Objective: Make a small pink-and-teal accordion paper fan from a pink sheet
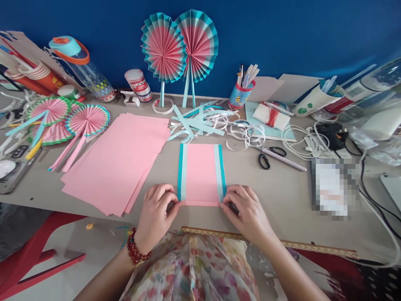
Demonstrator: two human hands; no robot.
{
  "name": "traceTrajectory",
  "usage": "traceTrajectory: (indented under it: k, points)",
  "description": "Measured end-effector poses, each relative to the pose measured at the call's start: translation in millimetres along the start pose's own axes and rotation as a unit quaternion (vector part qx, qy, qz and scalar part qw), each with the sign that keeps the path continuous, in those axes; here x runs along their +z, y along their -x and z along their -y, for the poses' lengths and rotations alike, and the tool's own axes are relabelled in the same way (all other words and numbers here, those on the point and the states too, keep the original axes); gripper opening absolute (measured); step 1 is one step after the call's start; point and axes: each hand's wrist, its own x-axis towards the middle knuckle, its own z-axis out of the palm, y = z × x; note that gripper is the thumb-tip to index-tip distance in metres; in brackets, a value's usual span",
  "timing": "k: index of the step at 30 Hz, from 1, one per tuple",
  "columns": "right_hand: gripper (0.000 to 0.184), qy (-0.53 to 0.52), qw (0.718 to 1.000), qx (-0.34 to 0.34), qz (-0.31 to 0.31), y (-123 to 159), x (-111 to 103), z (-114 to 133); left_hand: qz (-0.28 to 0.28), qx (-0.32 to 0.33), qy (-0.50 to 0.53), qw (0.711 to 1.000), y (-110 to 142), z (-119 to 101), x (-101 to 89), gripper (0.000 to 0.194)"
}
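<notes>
Near the front edge of the bench (278, 200), the left hand (158, 211) and right hand (246, 211) each pinch a near corner of the pink sheet (201, 171). Its side strips (184, 175) are on and one narrow fold (200, 203) seems begun; the rest lies flat, unpleated, while finished fans (161, 50) stand at the back edge.

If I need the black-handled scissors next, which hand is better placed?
The right hand, I'd judge: the scissors lie beyond it, slightly right, while the left hand is farther, across the teal-edged pink paper.
</notes>
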Motion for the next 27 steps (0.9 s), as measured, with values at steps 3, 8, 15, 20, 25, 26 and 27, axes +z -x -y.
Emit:
traceTrajectory:
  k: [3, 8, 15, 20, 25, 26, 27]
  points:
    - [0.012, 0.007, 1.0, -0.004, -0.004, -0.4, -0.7, 1.0, 0.0, 0.001, 0.0, 1.0, 0.4, 0.3, -0.2, 0.012]
    - [0.012, 0.012, 1.0, -0.008, -0.01, -0.9, -1.9, 2.1, 0.001, -0.001, 0.0, 1.0, 0.8, 0.5, 0.2, 0.013]
    - [0.01, 0.003, 1.0, -0.002, -0.002, -0.1, -0.3, 1.0, 0.002, -0.003, 0.0, 1.0, 1.7, 0.9, 1.1, 0.011]
    - [0.009, 0.0, 1.0, 0.001, 0.001, 0.7, 0.1, 0.5, -0.01, -0.008, 0.011, 1.0, 2.9, 2.8, 3.6, 0.007]
    - [0.009, -0.002, 1.0, 0.003, 0.002, 0.7, 0.2, -0.3, -0.012, -0.005, 0.009, 1.0, 3.1, 3.0, 4.9, 0.012]
    - [0.008, -0.003, 1.0, 0.004, 0.003, 0.7, 0.5, -0.3, -0.01, -0.005, 0.008, 1.0, 3.1, 2.7, 4.9, 0.013]
    - [0.008, -0.004, 1.0, 0.006, 0.003, 0.6, 0.9, -0.2, -0.008, -0.005, 0.007, 1.0, 3.2, 2.5, 4.9, 0.013]
